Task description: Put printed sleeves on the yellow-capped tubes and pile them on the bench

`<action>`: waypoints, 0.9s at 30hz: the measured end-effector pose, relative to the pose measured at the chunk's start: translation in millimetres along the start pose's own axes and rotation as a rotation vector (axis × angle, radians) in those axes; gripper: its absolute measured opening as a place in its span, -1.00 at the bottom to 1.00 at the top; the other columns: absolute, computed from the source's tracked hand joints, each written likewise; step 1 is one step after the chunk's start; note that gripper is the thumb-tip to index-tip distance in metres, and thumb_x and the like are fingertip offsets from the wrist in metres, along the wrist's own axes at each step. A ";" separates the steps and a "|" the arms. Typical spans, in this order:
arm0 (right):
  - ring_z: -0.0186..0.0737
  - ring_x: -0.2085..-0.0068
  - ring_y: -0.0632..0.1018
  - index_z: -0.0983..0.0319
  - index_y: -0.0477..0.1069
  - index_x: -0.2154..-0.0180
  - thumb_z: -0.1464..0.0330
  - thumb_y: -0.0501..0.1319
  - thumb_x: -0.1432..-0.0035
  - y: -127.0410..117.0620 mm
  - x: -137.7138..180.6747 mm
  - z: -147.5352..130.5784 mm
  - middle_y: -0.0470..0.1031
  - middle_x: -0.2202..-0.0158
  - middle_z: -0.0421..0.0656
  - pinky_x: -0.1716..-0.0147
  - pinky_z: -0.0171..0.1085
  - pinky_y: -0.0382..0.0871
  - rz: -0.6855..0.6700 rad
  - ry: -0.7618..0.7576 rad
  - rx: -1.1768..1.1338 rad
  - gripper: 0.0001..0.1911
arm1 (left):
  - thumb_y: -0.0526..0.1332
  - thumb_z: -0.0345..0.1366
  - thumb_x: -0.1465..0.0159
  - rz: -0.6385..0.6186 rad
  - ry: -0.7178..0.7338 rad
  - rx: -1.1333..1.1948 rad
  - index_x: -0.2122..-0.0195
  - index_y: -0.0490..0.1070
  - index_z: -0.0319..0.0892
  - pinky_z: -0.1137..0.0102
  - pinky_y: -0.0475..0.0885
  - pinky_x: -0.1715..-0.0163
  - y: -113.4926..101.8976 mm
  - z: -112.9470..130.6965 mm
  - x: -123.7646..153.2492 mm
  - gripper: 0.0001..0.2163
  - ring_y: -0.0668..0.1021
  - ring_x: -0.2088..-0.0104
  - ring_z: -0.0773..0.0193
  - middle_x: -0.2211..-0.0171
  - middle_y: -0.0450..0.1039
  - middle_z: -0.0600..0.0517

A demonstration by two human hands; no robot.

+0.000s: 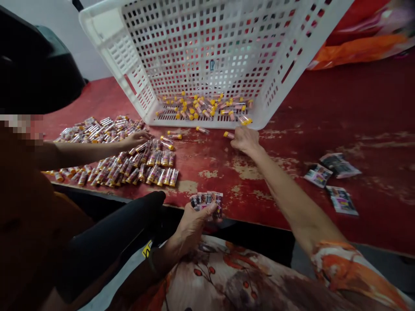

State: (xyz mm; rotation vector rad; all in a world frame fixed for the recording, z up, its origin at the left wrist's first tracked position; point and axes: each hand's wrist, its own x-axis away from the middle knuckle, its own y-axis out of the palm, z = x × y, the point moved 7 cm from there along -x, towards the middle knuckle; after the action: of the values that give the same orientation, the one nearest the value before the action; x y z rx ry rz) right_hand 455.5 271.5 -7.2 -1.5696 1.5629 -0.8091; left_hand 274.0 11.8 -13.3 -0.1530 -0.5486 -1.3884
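Observation:
My right hand (244,139) reaches across the red table (324,129) to the lip of a tilted white plastic basket (207,52). Its fingers are curled round a small yellow-capped tube (228,135). Several more such tubes (201,108) lie inside the basket. My left hand (194,222) stays at the table's near edge, closed on a small stack of printed labels (207,201). A few loose tubes (171,136) lie between the basket and a labelled pile.
A co-worker's hand (136,139) from the left rests on rows of labelled tubes (142,166); another heap (97,127) lies behind. Label packets (337,181) lie at right. A black padded armrest (106,242) is near my left arm. Orange bags (363,43) sit behind.

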 end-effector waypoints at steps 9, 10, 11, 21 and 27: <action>-0.27 0.53 0.28 0.14 0.22 0.47 0.31 0.09 0.09 0.2 203.1 -13.1 0.24 0.48 -0.19 0.59 -0.27 0.15 -0.171 0.107 -1.470 -0.93 | 0.54 -0.26 0.26 0.089 -0.158 0.283 0.37 0.52 -0.30 0.37 0.49 0.48 2.6 -12.5 -4.1 -0.58 0.54 0.50 0.28 0.46 0.54 -0.01; -0.26 0.53 0.29 0.15 0.21 0.51 0.30 0.13 0.10 7.7 221.5 -18.7 0.22 0.49 -0.19 0.60 -0.27 0.16 -0.227 0.157 -1.573 -0.90 | 0.53 -0.25 0.26 0.090 -0.158 0.277 0.37 0.52 -0.30 0.37 0.48 0.47 3.1 -13.2 -3.6 -0.58 0.54 0.51 0.28 0.47 0.54 -0.01; -0.25 0.51 0.32 0.16 0.23 0.53 0.29 0.17 0.09 14.4 236.1 -23.4 0.24 0.48 -0.17 0.59 -0.26 0.19 -0.262 0.210 -1.612 -0.87 | 0.53 -0.25 0.24 0.092 -0.156 0.268 0.37 0.52 -0.30 0.37 0.47 0.47 3.5 -13.9 -2.8 -0.59 0.53 0.51 0.28 0.48 0.53 -0.01; -0.30 0.43 0.44 0.17 0.22 0.54 0.29 0.40 0.19 13.4 251.3 -39.1 0.40 0.48 -0.26 0.41 -0.31 0.42 -0.021 0.298 -1.219 -0.66 | 0.46 -0.27 0.06 -0.085 -0.125 0.283 0.27 0.55 -0.31 0.33 0.45 0.25 16.9 -18.3 11.7 -0.67 0.57 0.38 0.24 0.35 0.57 -0.08; -0.33 0.50 0.37 0.17 0.28 0.52 0.30 0.37 0.18 6.3 238.3 -48.7 0.32 0.55 -0.28 0.52 -0.36 0.31 -0.119 0.206 -1.046 -0.74 | 0.44 -0.21 0.02 -0.096 -0.149 0.199 0.23 0.56 -0.32 0.35 0.48 0.33 8.2 -15.3 14.9 -0.64 0.58 0.40 0.23 0.34 0.58 -0.10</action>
State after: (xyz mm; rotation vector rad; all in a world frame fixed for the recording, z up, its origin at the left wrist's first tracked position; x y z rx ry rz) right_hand 422.0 30.5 -6.4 -2.3554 2.2402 -0.1605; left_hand 287.4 -6.2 -18.1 -0.0700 -0.8234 -1.4132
